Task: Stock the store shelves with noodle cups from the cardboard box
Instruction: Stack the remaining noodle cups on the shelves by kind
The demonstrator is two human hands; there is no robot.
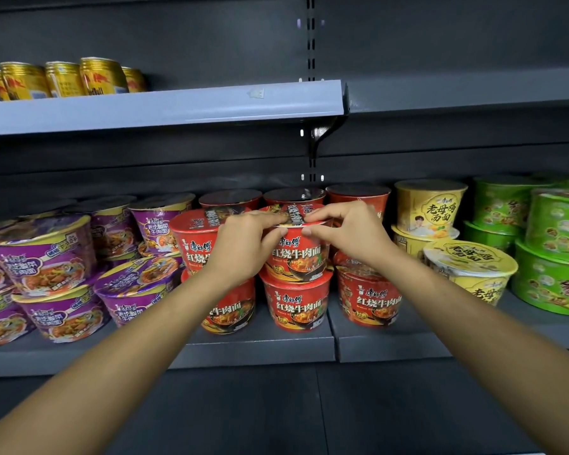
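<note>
A red noodle cup (298, 254) sits stacked on another red cup (296, 303) in the middle of the dark shelf (263, 348). My left hand (247, 244) grips its left side and rim. From the right, my right hand (345, 231) pinches the rim with thumb and fingers on the lid. More red cups (370, 300) stand beside and behind it, some in stacks of two. The cardboard box is out of view.
Purple noodle cups (50, 257) fill the shelf's left part, some tilted. Yellow cups (467, 270) and green cups (552, 280) stand to the right. Gold drink cans (66, 78) sit on the grey upper shelf (165, 108). A black bracket (322, 133) hangs under that shelf.
</note>
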